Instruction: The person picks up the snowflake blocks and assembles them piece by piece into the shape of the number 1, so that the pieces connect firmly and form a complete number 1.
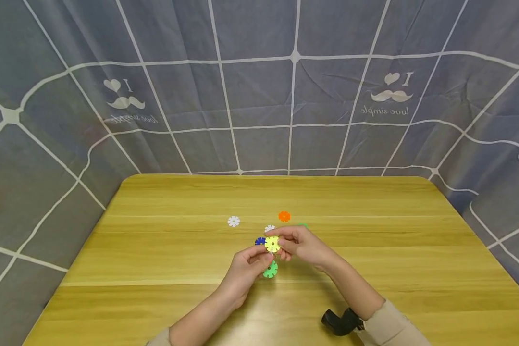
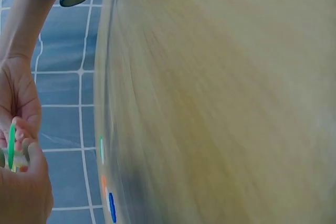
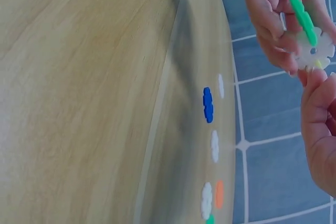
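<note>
Above the table, my left hand [image 1: 246,270] pinches a pale, see-through slotted disc [image 3: 323,56]. A green slotted disc [image 1: 270,270] stands across that pale disc and appears joined to it. Between thumb and fingers my right hand [image 1: 304,246] pinches a yellow slotted disc [image 1: 272,244], its lower edge meeting the pale disc near the left fingertips. Whether the yellow disc sits in a slot is hidden by the fingers. Just behind the hands a blue disc [image 1: 259,241] lies on the table.
Farther back on the wooden table [image 1: 177,230] lie a white disc [image 1: 233,221], an orange disc [image 1: 284,216], another white disc [image 1: 270,228] and a partly covered green disc [image 1: 302,225]. A grey curtain [image 1: 259,96] with white lines hangs behind. A black device [image 1: 341,323] is at the right wrist.
</note>
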### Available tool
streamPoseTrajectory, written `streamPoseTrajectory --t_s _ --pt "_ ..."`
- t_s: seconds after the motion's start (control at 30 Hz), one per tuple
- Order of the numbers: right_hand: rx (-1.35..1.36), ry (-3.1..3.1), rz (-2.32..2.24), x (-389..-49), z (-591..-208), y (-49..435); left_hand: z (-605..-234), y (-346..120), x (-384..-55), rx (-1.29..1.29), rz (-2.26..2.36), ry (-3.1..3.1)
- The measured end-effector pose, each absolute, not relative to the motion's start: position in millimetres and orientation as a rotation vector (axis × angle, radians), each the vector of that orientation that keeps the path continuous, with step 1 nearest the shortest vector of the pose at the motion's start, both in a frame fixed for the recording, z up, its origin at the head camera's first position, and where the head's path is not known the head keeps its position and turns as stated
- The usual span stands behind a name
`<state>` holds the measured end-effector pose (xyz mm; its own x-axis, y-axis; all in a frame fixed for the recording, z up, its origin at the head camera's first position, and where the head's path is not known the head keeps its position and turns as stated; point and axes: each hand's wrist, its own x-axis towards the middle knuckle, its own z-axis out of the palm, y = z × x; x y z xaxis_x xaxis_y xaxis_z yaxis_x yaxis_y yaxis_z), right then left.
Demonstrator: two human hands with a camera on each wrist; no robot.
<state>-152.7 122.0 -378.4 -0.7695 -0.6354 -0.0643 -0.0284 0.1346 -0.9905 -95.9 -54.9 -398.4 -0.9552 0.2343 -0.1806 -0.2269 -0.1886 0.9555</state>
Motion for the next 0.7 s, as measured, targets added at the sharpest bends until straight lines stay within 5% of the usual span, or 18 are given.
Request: streamPoseTrajectory --t_s 0.7 --pt "-0.673 1.944 -1.638 -153.1 -386.5 129.5 -398.9 -56.9 -101.1 -0.033 2.182 1.752"
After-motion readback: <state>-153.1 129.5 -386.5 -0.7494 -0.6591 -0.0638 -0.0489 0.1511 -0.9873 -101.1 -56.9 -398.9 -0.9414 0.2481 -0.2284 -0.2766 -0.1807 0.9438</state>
